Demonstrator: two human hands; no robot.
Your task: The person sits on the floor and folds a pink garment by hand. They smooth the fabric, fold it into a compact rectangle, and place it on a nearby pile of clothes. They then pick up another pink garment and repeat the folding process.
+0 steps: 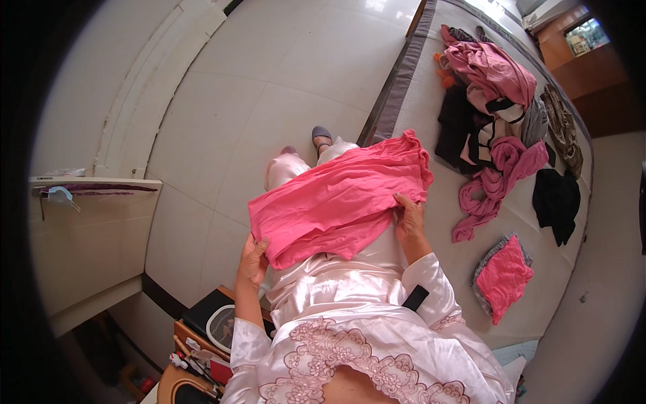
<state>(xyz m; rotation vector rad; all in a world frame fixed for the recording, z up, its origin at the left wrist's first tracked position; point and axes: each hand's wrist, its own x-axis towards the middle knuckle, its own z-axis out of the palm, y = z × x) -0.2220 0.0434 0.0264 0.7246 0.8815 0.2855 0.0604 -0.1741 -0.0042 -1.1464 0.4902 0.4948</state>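
A bright pink garment (333, 202) is stretched across my lap, with wrinkles along it and a ruffled edge at its upper right end. My left hand (254, 260) pinches its lower left corner between thumb and fingers. On the other side, my right hand (410, 219) grips the lower edge near the ruffled end. The cloth hangs over the legs of pale satin trousers (285, 169). On the bed to my right lies a folded pink and grey cloth bundle (504, 280).
A heap of clothes, with a dusty-pink garment (492, 70) on top, lies farther up the bed (429, 101). A black garment (556, 202) is near the wall. At left stands a white cabinet (96, 227) with a face mask (60, 195). A wooden chair (176, 384) holds small items.
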